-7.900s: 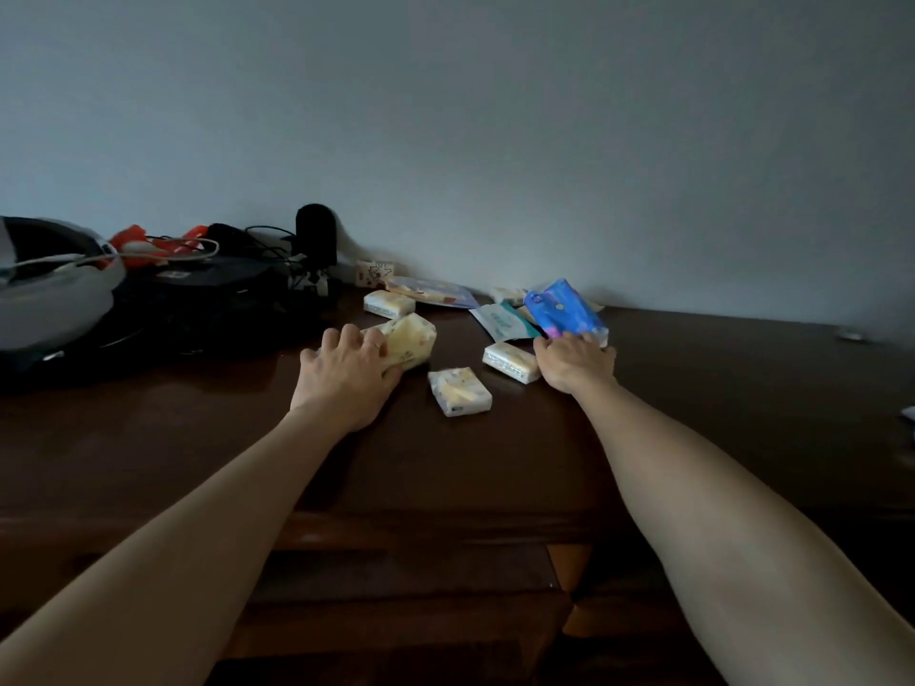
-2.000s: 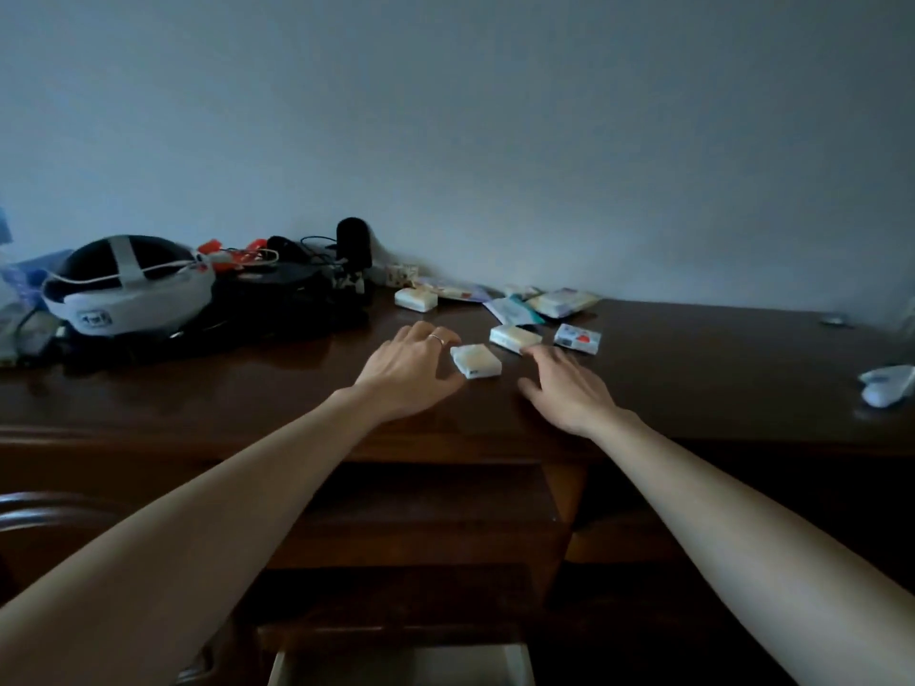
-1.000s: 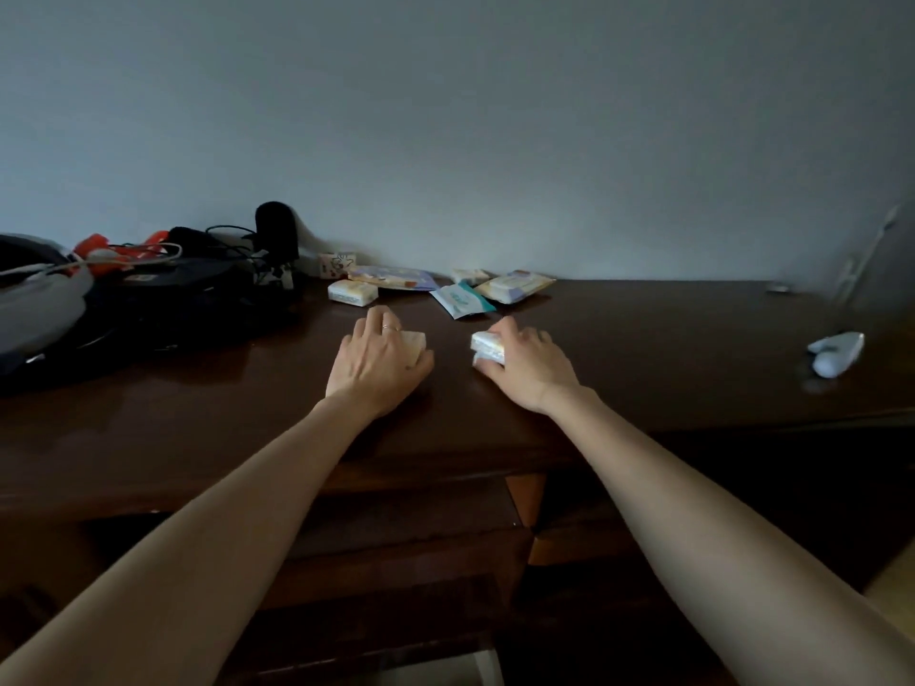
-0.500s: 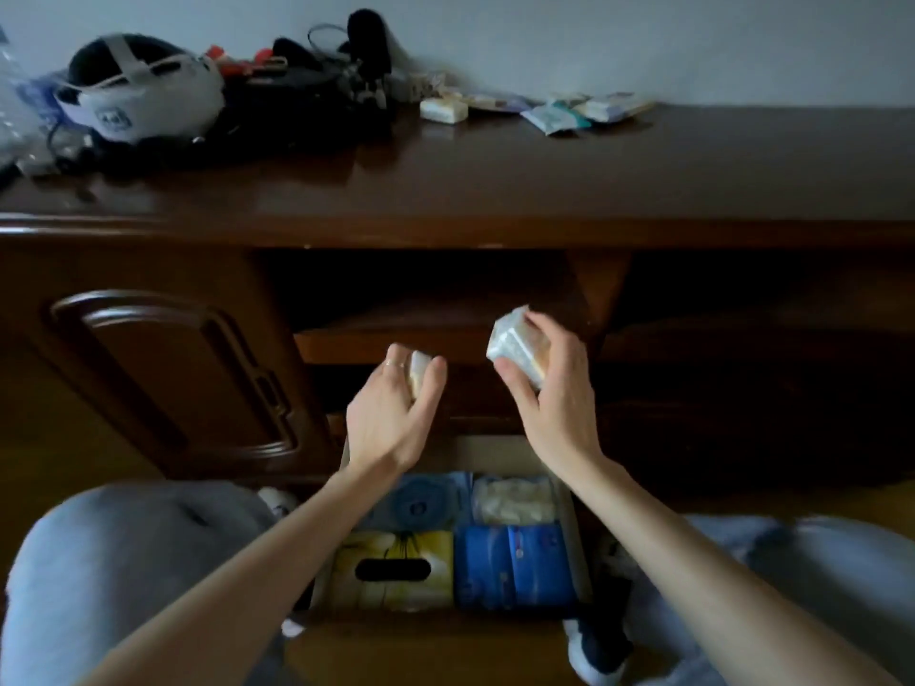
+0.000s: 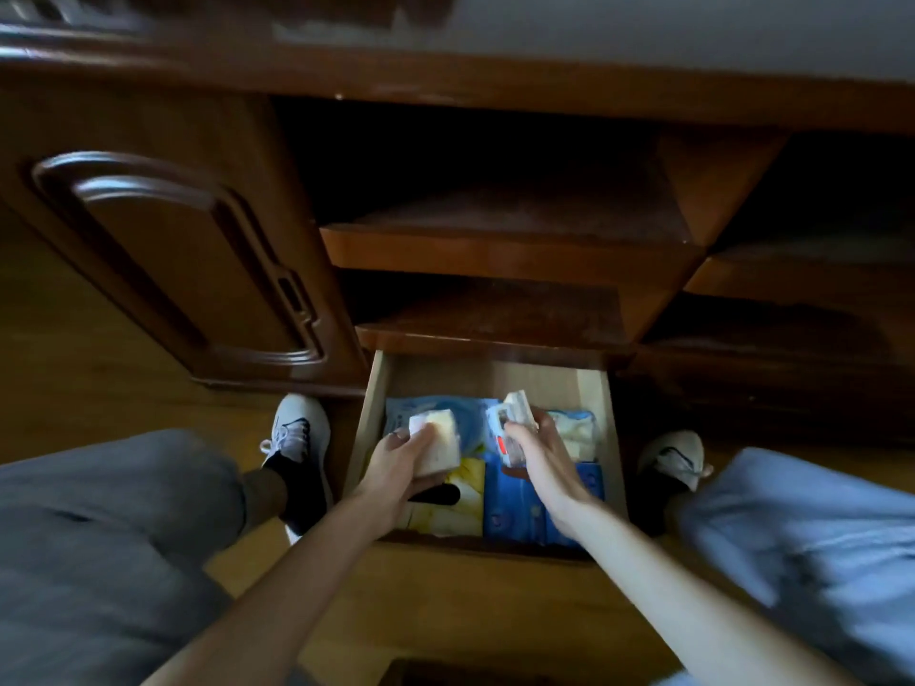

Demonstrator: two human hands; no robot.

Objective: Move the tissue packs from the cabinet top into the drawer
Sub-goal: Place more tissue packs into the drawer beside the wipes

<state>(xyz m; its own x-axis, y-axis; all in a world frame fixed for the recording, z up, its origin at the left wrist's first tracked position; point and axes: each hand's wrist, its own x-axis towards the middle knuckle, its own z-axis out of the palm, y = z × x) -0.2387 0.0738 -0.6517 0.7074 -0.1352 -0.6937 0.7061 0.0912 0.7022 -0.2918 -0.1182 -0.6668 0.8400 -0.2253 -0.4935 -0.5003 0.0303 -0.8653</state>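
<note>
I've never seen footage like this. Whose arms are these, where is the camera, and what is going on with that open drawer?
There is no machine here: a person wears a camera on the head, so you look down along their own arms. They crouch before a dark wooden cabinet, with one shoe beside the open drawer. The left hand holds a pale yellowish tissue pack; the right hand holds white tissue packs, apparently two, one with a red mark. Both hover over the drawer, which already contains blue packs and a yellow tissue box.

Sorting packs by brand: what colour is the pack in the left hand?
Pale cream-yellow pack, seen in the head view.
</note>
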